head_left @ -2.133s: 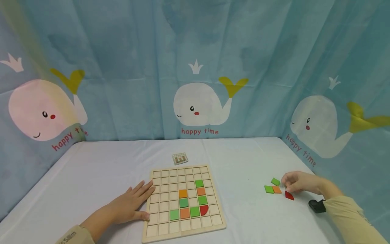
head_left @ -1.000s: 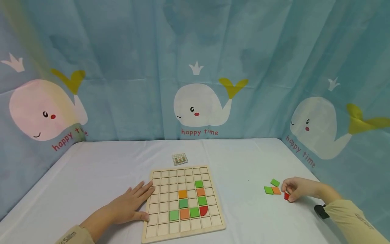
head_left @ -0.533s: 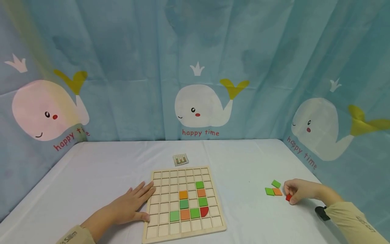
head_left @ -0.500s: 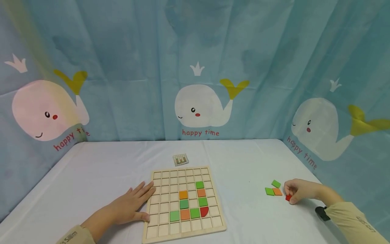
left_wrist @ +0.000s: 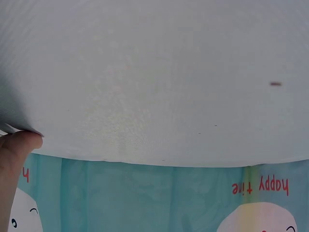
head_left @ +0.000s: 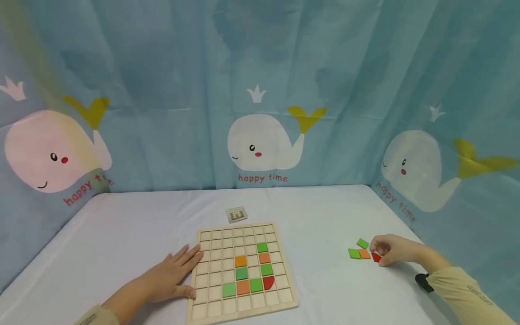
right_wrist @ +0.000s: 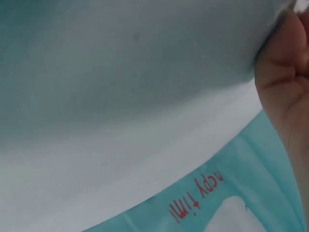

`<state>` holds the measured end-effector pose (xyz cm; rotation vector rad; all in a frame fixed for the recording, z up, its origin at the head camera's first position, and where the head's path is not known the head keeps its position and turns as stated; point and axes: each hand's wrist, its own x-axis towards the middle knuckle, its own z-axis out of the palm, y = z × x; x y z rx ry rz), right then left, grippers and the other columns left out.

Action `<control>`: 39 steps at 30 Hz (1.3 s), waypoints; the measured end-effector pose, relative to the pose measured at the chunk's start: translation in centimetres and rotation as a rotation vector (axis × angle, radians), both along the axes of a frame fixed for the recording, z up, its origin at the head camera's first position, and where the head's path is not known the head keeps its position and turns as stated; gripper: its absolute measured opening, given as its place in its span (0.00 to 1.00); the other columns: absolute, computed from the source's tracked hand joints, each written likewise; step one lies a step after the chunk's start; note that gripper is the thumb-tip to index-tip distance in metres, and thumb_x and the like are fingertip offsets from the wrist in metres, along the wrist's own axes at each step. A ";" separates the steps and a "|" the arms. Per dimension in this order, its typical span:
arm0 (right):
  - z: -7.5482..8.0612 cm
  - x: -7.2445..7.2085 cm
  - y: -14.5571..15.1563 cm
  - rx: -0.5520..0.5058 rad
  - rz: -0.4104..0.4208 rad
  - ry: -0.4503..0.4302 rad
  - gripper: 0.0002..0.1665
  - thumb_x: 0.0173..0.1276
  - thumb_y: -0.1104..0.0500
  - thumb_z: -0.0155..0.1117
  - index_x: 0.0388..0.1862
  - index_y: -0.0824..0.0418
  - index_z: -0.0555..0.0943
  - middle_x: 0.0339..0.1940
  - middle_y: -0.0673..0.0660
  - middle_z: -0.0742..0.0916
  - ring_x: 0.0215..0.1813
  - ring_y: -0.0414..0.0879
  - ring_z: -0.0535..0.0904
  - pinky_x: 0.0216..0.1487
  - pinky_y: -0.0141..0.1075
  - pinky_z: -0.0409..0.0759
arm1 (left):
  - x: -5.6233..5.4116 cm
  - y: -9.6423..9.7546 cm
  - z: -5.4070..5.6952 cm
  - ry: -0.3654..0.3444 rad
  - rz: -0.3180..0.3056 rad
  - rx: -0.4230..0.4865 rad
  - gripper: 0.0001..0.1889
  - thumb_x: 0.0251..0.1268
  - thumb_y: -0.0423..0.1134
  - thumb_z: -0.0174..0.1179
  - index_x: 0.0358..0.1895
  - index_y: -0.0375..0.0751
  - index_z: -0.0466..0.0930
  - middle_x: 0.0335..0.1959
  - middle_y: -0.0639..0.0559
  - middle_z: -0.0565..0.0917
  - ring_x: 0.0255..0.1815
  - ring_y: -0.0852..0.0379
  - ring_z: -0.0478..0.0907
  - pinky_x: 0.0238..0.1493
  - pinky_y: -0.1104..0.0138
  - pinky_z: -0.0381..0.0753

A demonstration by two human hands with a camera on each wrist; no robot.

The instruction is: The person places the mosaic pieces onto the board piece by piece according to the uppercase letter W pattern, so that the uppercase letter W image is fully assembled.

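Note:
At the right of the head view my right hand [head_left: 392,249] pinches a small red tile [head_left: 376,257] between thumb and fingers, low over the white table. Part of the tile is hidden by the fingers. Just left of it lie an orange tile [head_left: 364,254] and two green tiles [head_left: 354,253]. My left hand [head_left: 170,275] lies flat with fingers spread, its tips on the left edge of a wooden grid board [head_left: 207,307]. On the board are green and orange square tiles and a red quarter-round tile [head_left: 268,283]. Neither wrist view shows any tiles.
Behind the board lies a small pattern card [head_left: 236,214] with a printed grid. A black object [head_left: 424,283] shows by my right sleeve. The table [head_left: 317,212] is covered in white cloth, with a blue whale-print curtain [head_left: 183,149] around it.
My right fingers have gone from the red tile's edge to pinching it, and it has shifted left toward the orange tile. The left hand stays put on the board; the head view shifts slightly.

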<state>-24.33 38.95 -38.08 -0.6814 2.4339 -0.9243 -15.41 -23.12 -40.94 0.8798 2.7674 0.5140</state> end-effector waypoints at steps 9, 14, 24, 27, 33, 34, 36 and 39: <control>-0.3 0.1 -0.2 0.011 -0.016 0.017 0.13 0.57 0.68 0.70 0.36 0.64 0.74 0.27 0.52 0.73 0.29 0.39 0.68 0.29 0.31 0.67 | 0.4 -0.1 0.0 0.015 0.000 0.007 0.49 0.61 0.64 0.58 0.74 0.31 0.55 0.76 0.33 0.52 0.73 0.26 0.46 0.59 0.28 0.52; -0.1 0.6 -0.8 0.063 -0.129 0.053 0.13 0.57 0.69 0.68 0.31 0.62 0.71 0.26 0.52 0.73 0.29 0.42 0.69 0.28 0.31 0.66 | 0.3 0.0 0.1 0.014 0.001 0.000 0.49 0.61 0.64 0.58 0.74 0.31 0.54 0.76 0.33 0.51 0.73 0.26 0.46 0.59 0.28 0.52; 1.4 1.1 -1.5 -0.079 -0.265 -0.119 0.09 0.67 0.67 0.61 0.42 0.74 0.75 0.25 0.54 0.79 0.27 0.45 0.75 0.29 0.35 0.77 | 0.3 0.1 0.3 0.003 0.014 -0.009 0.49 0.61 0.65 0.57 0.75 0.31 0.54 0.76 0.34 0.51 0.73 0.27 0.45 0.60 0.29 0.52; 2.2 1.2 -2.2 -0.140 -0.277 -0.166 0.12 0.70 0.66 0.59 0.45 0.77 0.75 0.28 0.55 0.81 0.30 0.45 0.77 0.33 0.36 0.80 | 0.3 0.1 0.3 0.004 0.016 -0.012 0.49 0.60 0.65 0.57 0.75 0.31 0.54 0.76 0.34 0.51 0.73 0.27 0.45 0.60 0.29 0.52; 3.3 1.6 -4.7 -0.215 -0.303 -0.168 0.07 0.72 0.66 0.56 0.39 0.72 0.72 0.32 0.59 0.84 0.34 0.49 0.81 0.38 0.39 0.82 | 0.3 0.1 0.3 -0.009 0.021 -0.008 0.50 0.60 0.65 0.57 0.75 0.32 0.54 0.76 0.34 0.51 0.74 0.27 0.45 0.60 0.29 0.51; 3.4 1.6 -5.2 -0.213 -0.310 -0.153 0.07 0.71 0.65 0.57 0.39 0.70 0.73 0.34 0.59 0.84 0.34 0.49 0.81 0.39 0.40 0.82 | 0.3 0.1 0.3 -0.010 0.022 -0.010 0.50 0.60 0.65 0.57 0.75 0.32 0.54 0.76 0.34 0.51 0.74 0.27 0.45 0.60 0.29 0.51; 3.8 1.7 -6.2 -0.205 -0.330 -0.127 0.07 0.70 0.64 0.59 0.39 0.69 0.74 0.36 0.59 0.85 0.36 0.50 0.81 0.39 0.40 0.81 | 0.3 0.1 0.3 -0.012 0.023 -0.010 0.50 0.60 0.66 0.57 0.75 0.32 0.54 0.76 0.34 0.51 0.74 0.27 0.45 0.60 0.29 0.51; 4.2 1.8 -7.6 -0.206 -0.329 -0.105 0.07 0.70 0.62 0.60 0.38 0.67 0.76 0.37 0.56 0.85 0.36 0.49 0.77 0.39 0.39 0.77 | 0.3 0.0 0.3 -0.011 0.023 -0.011 0.50 0.60 0.66 0.57 0.75 0.32 0.54 0.76 0.34 0.51 0.74 0.27 0.45 0.60 0.29 0.51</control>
